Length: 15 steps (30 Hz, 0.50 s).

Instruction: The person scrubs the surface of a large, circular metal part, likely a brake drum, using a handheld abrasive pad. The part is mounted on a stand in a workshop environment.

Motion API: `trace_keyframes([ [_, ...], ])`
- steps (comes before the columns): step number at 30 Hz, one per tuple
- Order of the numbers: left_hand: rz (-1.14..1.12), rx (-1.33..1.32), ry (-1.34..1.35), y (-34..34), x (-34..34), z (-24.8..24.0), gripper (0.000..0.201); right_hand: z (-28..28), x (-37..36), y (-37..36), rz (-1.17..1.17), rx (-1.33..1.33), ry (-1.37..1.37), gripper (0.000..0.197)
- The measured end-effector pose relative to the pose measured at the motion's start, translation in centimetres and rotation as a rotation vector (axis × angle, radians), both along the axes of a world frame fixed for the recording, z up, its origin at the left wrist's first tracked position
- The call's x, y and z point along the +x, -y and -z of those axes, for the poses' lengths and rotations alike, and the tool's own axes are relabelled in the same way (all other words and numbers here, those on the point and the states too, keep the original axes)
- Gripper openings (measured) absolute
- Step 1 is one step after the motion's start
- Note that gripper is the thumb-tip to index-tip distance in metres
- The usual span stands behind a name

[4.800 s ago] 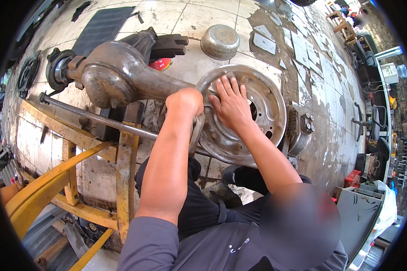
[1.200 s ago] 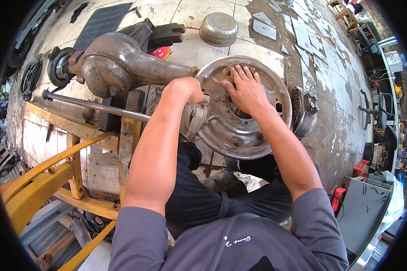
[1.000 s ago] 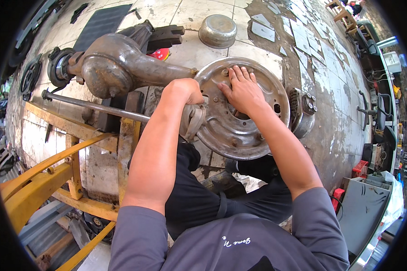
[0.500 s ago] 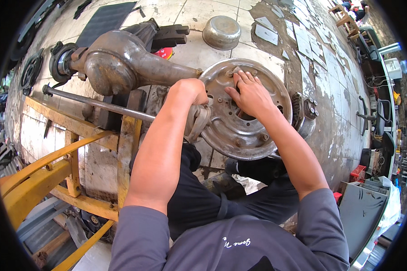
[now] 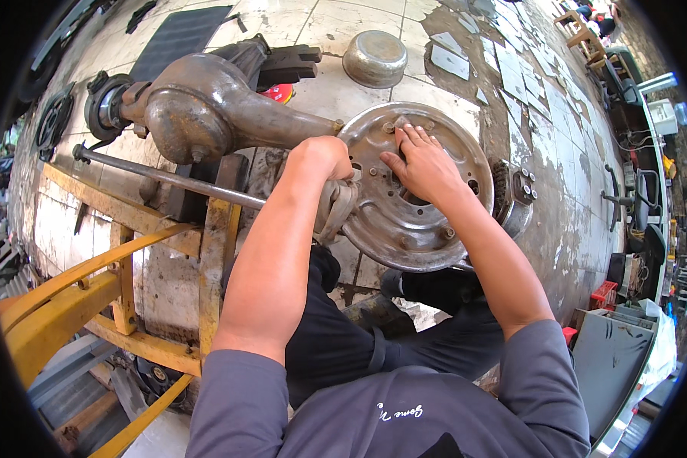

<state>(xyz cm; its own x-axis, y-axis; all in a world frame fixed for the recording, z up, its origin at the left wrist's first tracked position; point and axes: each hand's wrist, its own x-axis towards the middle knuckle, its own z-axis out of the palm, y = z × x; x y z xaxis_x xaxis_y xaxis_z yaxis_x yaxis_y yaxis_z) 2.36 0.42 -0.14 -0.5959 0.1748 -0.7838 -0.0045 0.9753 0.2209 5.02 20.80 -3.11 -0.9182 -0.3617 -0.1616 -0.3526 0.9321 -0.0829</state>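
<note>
A round metal brake backing plate (image 5: 404, 237), brownish and worn, with bolts and holes, stands before me. My left hand (image 5: 323, 158) is closed at its left edge, on a grey rag (image 5: 337, 210) that hangs below the fist; most of its fingertips are hidden. My right hand (image 5: 426, 164) lies flat on the upper middle of the plate, fingers stretched out together and thumb apart. At its fingertips a small greyish-brown patch shows, too little to name. Left of the plate lies a rusty axle housing (image 5: 187, 114) with a bulging middle.
A long metal shaft (image 5: 168, 177) lies across a yellow metal frame (image 5: 160, 347) on my left. An upturned metal bowl (image 5: 375, 57) sits on the tiled floor beyond. Brake parts (image 5: 520, 187) stand right of the plate. Broken tiles (image 5: 511, 72) and a grey cabinet (image 5: 612, 355) are farther right.
</note>
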Motion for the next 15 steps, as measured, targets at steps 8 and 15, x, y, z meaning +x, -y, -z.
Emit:
trace_keyframes([
  [8, -0.016, 0.011, -0.015, 0.3, 0.0, 0.4, 0.053, 0.0, 0.4, 0.0, 0.004, -0.008, 0.011, 0.075],
  [15, -0.016, 0.097, -0.047, 1.2, 0.7, 0.5, 0.06, 1.2, -0.4, 0.9, 0.036, 0.003, -0.029, 0.077],
])
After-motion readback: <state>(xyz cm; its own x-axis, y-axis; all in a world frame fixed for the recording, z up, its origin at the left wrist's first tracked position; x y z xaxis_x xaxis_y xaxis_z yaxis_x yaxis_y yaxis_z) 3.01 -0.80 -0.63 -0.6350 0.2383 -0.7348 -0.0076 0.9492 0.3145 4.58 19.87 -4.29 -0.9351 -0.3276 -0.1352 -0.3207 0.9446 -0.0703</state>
